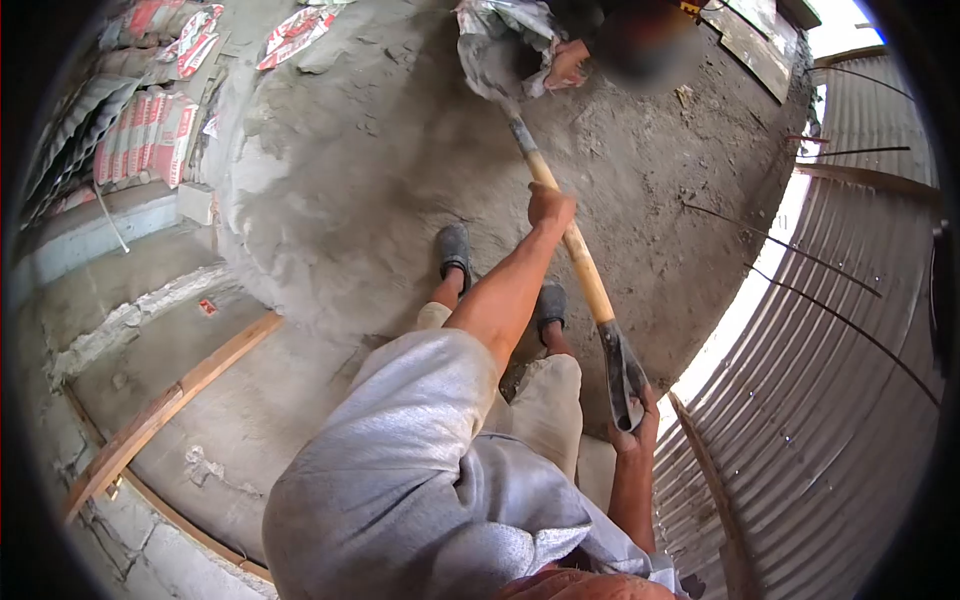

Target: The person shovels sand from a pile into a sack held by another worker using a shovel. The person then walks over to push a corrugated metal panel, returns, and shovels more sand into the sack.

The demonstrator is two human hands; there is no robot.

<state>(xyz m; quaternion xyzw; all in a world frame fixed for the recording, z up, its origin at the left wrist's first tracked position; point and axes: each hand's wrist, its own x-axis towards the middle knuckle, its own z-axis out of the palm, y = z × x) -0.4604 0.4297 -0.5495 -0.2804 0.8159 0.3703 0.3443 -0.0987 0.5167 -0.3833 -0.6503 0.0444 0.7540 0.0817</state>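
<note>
My left hand (551,205) is wrapped round the wooden shaft of a shovel (585,268), partway up from its blade end. My right hand (636,425) grips the dark D-shaped handle at the other end, close to my right side. From there the shovel slants away and up to the left. At its far end is a crumpled, torn grey bag (505,45) with a reddish piece beside it. The bag and the dust make the blade hard to see. Grey powdery ground (390,150) lies under and around the shovel.
Red-and-white cement bags (148,138) are stacked at left. A wooden plank (175,400) lies over a concrete ledge. Corrugated metal sheeting (800,380) walls the right side, with thin rods (790,245) jutting out. A blurred dark shape (645,45) is beyond the bag.
</note>
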